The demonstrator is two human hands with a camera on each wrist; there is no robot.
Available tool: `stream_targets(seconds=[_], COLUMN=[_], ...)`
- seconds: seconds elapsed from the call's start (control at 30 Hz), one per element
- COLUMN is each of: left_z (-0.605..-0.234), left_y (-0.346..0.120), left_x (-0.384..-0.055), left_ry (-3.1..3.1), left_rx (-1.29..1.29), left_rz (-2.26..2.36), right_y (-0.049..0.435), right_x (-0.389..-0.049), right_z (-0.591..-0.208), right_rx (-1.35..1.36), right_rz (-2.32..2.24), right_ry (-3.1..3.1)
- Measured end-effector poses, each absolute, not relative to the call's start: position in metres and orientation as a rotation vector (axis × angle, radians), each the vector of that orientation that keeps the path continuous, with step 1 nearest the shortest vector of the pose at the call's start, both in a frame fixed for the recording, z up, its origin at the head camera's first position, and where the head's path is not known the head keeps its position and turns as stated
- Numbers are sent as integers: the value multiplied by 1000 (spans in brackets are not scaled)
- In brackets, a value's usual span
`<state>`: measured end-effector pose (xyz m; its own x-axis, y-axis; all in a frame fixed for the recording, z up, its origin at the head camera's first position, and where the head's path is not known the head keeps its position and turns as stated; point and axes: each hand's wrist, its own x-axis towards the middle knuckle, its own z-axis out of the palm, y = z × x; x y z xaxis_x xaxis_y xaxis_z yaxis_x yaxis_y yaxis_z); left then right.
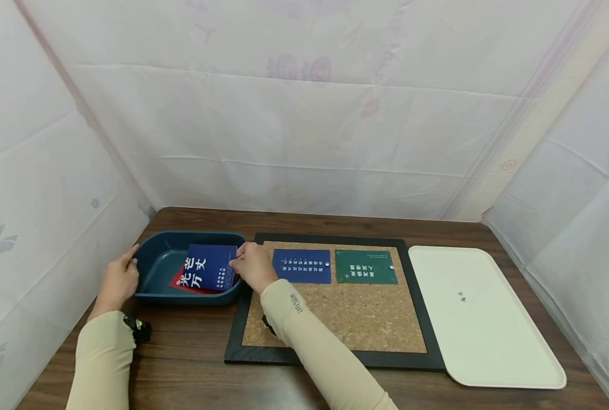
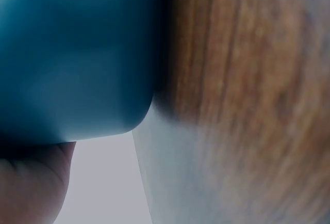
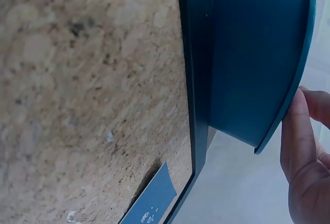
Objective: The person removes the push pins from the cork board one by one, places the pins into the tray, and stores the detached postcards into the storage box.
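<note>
My left hand grips the left rim of a dark teal plastic basin. At the basin's right side, my right hand pinches the right edge of a blue card with large white characters. Under that card, a red card shows partly inside the basin. In the left wrist view, a fingertip or thumb lies against the basin wall. The right wrist view shows the right fingers by the basin's rim; the card they pinch is hidden there.
Right of the basin lies a black-framed cork board. A blue card and a green card are pinned along its upper part. A cream tray lies at the right of the wooden table. White sheeting surrounds the table.
</note>
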<state>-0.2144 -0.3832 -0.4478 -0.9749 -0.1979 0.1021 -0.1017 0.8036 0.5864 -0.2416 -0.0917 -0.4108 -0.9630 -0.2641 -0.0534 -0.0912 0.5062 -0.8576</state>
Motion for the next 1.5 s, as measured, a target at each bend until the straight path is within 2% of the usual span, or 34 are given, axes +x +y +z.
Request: stream_targets(seconds=[1.5], left_z=[-449], left_y=[-386], left_x=[-217], left_ry=[-2826], left_rx=[261], left_rz=[-958], right_y=[-96], right_x=[-238], right_z=[-417], right_rx=[-438], right_rz=[-1193], right_ry=[2826])
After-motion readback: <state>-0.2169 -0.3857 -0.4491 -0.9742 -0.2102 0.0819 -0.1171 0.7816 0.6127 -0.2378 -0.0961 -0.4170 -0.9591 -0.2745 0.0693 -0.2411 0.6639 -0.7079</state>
